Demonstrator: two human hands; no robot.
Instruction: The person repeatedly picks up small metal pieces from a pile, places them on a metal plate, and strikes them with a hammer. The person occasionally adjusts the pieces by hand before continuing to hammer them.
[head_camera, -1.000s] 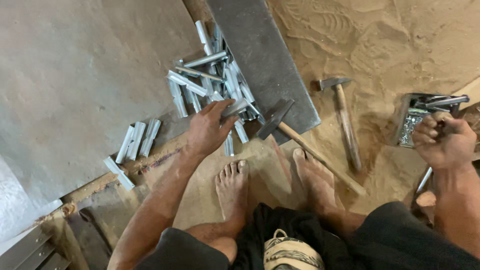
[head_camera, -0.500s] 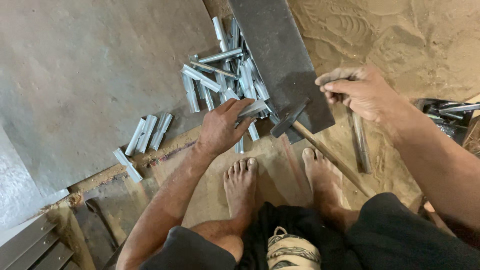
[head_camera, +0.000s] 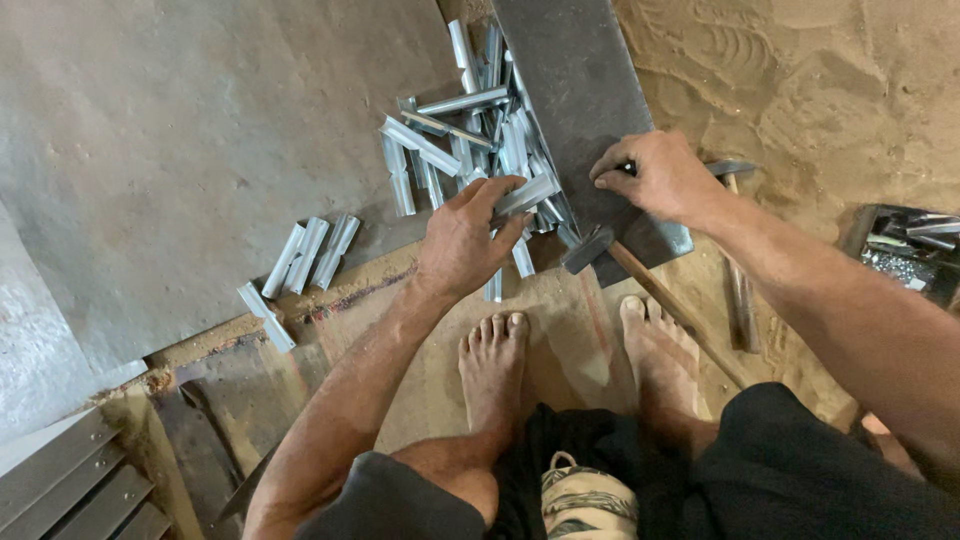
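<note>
My left hand (head_camera: 468, 238) is closed on one short silver metal channel piece (head_camera: 526, 194) at the near edge of a loose pile of the same pieces (head_camera: 462, 130). My right hand (head_camera: 655, 176) presses on the near end of a dark steel plate (head_camera: 575, 80), its fingertips pinched on a small dark piece whose shape I cannot make out. A wooden-handled hammer (head_camera: 592, 250) lies between the hands, head against the plate's corner, handle running toward my right foot.
A second hammer (head_camera: 738, 290) lies on the sand right of the plate. A box of metal bits (head_camera: 900, 250) sits at the far right. More silver pieces (head_camera: 312, 252) lie on the grey sheet (head_camera: 150, 150). My bare feet (head_camera: 495, 360) are below; grey ribbed strips (head_camera: 70, 490) bottom left.
My right hand came from the box at the right, across over the hammers, and down onto the plate's near end. My left hand stayed at the pile, holding the silver piece.
</note>
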